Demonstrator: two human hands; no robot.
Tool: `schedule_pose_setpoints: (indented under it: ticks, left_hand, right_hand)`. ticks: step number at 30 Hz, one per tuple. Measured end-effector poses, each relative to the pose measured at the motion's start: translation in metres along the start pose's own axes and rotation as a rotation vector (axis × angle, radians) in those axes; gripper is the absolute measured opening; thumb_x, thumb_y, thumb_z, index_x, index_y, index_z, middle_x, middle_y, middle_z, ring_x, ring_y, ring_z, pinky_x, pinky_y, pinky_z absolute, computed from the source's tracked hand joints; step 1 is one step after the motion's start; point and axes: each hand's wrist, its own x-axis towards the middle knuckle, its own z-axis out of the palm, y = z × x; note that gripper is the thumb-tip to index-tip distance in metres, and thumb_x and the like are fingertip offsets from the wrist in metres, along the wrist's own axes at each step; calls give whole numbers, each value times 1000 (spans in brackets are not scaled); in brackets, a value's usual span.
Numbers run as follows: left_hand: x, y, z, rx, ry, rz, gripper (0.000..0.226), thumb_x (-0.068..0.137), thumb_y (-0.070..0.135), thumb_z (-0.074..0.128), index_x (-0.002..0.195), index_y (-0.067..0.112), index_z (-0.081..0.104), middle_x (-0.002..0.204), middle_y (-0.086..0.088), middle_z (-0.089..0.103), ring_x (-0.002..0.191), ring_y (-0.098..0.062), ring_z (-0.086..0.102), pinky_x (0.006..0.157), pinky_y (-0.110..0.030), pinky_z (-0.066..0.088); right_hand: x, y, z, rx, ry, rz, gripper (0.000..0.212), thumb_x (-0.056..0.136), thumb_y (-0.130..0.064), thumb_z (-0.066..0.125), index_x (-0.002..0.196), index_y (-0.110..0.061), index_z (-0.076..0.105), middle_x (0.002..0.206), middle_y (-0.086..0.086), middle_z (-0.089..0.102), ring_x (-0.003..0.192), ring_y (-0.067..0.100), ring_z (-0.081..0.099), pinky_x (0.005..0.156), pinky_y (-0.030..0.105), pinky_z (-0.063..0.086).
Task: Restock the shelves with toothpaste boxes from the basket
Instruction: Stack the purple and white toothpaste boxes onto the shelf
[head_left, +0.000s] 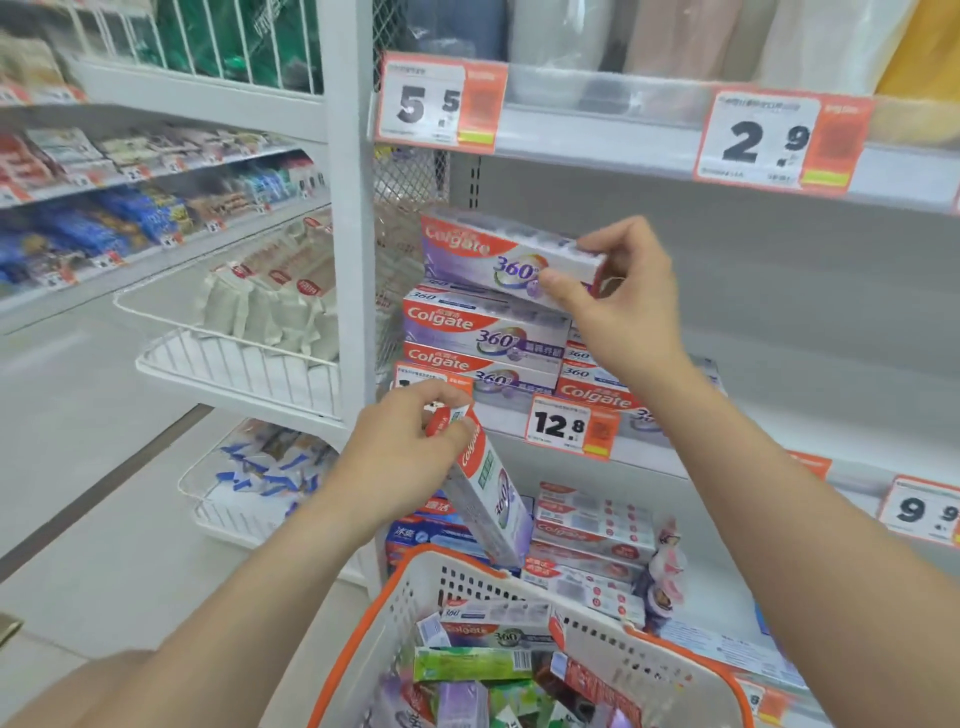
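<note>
My right hand (618, 306) pinches a purple box (498, 254) onto the centre stack (483, 338); left hand (400, 457) grips the next box (488, 499), which needs levelling.

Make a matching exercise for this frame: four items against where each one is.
1 higher held box (right hand)
2 lower held box (left hand)
3 green box
4 12.8 price tag

A lying in the basket
B on the shelf edge
C level, over the Colgate stack
D steeply tilted, above the basket

Pairs: 1-C, 2-D, 3-A, 4-B
</note>
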Motion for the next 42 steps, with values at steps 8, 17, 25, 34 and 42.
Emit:
schedule_pose_setpoints:
  ticks: [8,17,25,34,42]
  left_hand:
    - [3,5,-1,-182,-59,-51,8,102,33,68,107,37,70,93,3,80,83,-9,79,81,-46,66]
    - [-7,30,8,-418,-190,-5,21,106,17,61,119,27,73,100,-8,79,97,-23,78,76,-39,67]
    - [-15,40,53,-580,-134,48,24,109,15,55,117,28,73,112,-8,75,109,-25,76,87,-48,63]
    - [-14,57,81,-790,-64,14,25,109,7,50,125,17,66,110,-8,74,107,-26,77,85,-47,65]
    - [-12,58,91,-752,-72,104,33,108,10,53,137,22,64,128,-9,70,117,-20,72,94,-40,63]
  right_hand:
    - [-3,32,10,-542,97,-249,28,90,-40,78,112,-24,70,121,6,56,111,29,47,96,35,38]
    - [-94,40,-36,-95,-757,26,33,104,-32,61,137,-29,61,118,-15,71,108,6,68,88,36,58]
    - [-80,53,-105,-12,-701,271,38,86,-53,71,117,-30,75,109,-6,79,101,16,74,93,53,57]
    - [-90,57,-143,197,-507,412,22,95,-12,75,116,-18,75,106,-2,79,84,9,68,64,20,52]
    - [-87,64,-154,171,-456,454,39,81,-24,90,115,-13,74,102,3,79,77,15,72,68,26,54]
